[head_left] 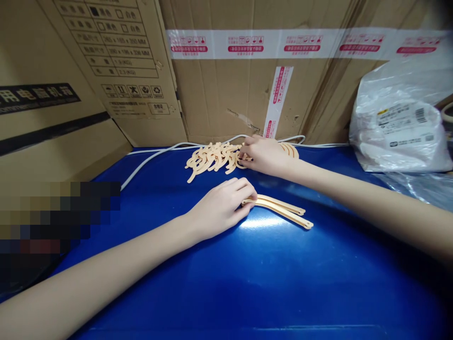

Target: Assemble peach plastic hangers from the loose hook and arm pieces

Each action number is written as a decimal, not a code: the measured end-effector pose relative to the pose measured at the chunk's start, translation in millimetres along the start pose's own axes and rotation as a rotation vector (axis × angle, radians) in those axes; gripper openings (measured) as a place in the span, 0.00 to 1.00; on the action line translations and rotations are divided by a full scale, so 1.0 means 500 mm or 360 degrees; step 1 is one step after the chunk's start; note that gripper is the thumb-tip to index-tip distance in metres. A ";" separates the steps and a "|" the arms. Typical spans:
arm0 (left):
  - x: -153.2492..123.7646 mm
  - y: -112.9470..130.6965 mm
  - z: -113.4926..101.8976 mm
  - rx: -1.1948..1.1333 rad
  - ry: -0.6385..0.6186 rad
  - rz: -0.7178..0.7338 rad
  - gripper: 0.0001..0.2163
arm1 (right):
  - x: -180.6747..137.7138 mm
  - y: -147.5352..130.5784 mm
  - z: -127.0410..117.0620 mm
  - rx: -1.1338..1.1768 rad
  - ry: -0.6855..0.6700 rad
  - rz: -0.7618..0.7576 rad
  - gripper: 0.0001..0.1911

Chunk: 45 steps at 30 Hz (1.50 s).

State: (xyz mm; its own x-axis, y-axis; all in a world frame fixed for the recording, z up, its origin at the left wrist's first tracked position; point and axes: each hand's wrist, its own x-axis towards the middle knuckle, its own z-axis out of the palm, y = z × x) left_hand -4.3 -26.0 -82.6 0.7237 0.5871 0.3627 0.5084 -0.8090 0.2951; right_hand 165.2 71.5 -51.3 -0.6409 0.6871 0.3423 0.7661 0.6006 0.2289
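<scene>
My left hand (224,208) is closed, pinching one end of some long, gently curved cream-coloured strips (283,211) with small holes at their ends. The strips fan slightly apart to the right, low over the blue tabletop (226,283). Farther back, my right hand (265,153) reaches over the right part of a loose pile of curved cream-coloured pieces (212,158). Its fingers are bent down among them, and what lies between the fingertips is mostly hidden. More arc-shaped pieces (290,150) show just behind and right of this hand.
Behind the pile stands a cardboard box (226,94) with white and red tape; another printed box (116,47) is at left. White cables (152,159) run along the back edge. At right sits a clear plastic bag (399,127) with a label. The left edge is pixelated.
</scene>
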 end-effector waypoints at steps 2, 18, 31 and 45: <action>0.000 -0.001 0.000 0.0007 -0.0004 0.0007 0.06 | 0.010 -0.006 0.004 0.0033 -0.0056 0.0102 0.12; -0.001 -0.002 0.000 0.0050 -0.0023 0.0024 0.07 | -0.087 0.001 -0.009 0.0388 0.0222 0.0089 0.08; 0.003 -0.002 -0.016 -0.0242 0.0159 -0.0195 0.09 | -0.192 -0.009 -0.002 0.0392 0.0153 -0.0408 0.13; -0.002 -0.013 -0.010 -0.0164 0.0320 -0.0020 0.19 | -0.197 -0.003 0.001 0.0179 0.0138 -0.0570 0.14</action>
State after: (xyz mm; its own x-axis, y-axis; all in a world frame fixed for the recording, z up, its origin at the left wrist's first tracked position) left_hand -10.7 -21.4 -80.4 0.6047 0.5996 0.5242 0.4590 -0.8003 0.3858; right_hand 227.4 3.1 -86.0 -0.8568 0.3915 0.3355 0.4813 0.8407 0.2482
